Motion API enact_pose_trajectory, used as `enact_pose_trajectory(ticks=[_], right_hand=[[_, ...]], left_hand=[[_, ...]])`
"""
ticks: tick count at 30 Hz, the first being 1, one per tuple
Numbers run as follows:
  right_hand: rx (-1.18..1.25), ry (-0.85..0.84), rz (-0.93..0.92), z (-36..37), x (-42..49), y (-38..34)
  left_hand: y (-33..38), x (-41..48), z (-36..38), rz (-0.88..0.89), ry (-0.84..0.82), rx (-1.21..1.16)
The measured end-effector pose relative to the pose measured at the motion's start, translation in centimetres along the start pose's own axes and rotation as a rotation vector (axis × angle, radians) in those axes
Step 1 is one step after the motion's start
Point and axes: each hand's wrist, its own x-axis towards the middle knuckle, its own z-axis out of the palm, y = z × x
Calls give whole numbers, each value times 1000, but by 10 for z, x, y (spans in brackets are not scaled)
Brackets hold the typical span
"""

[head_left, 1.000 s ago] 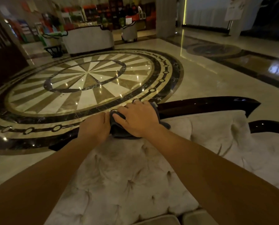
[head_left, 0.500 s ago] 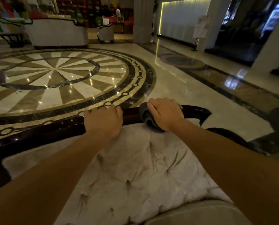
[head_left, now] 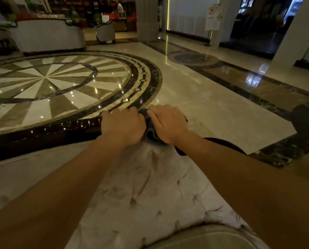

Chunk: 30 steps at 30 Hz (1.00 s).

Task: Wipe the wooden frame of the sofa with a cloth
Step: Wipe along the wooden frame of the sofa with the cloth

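The sofa's dark glossy wooden frame [head_left: 42, 135] runs along the top of the tufted pale backrest [head_left: 150, 191] and curves down at the right end. A dark grey cloth [head_left: 151, 132] is bunched on the frame's right end. My right hand [head_left: 168, 123] presses down on the cloth, fingers curled over it. My left hand [head_left: 123, 126] grips the frame right beside it, touching the cloth's left side. Most of the cloth is hidden under my hands.
Behind the sofa lies polished marble floor with a round inlaid medallion [head_left: 51, 87]. Another pale sofa [head_left: 47, 35] and an armchair [head_left: 105, 32] stand at the far side. A pillar [head_left: 147, 18] and a sign stand [head_left: 212, 18] are further back.
The view swung left to right along the frame. My right hand slid the cloth to the frame's right end, and my left hand followed until it closed up against the cloth.
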Motion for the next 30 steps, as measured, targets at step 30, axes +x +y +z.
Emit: enact_pose_trajectory(ticks=[30], right_hand=[[-51,-67,135,56,-106,196]], left_hand=[[215,59,113,189,-339,379]])
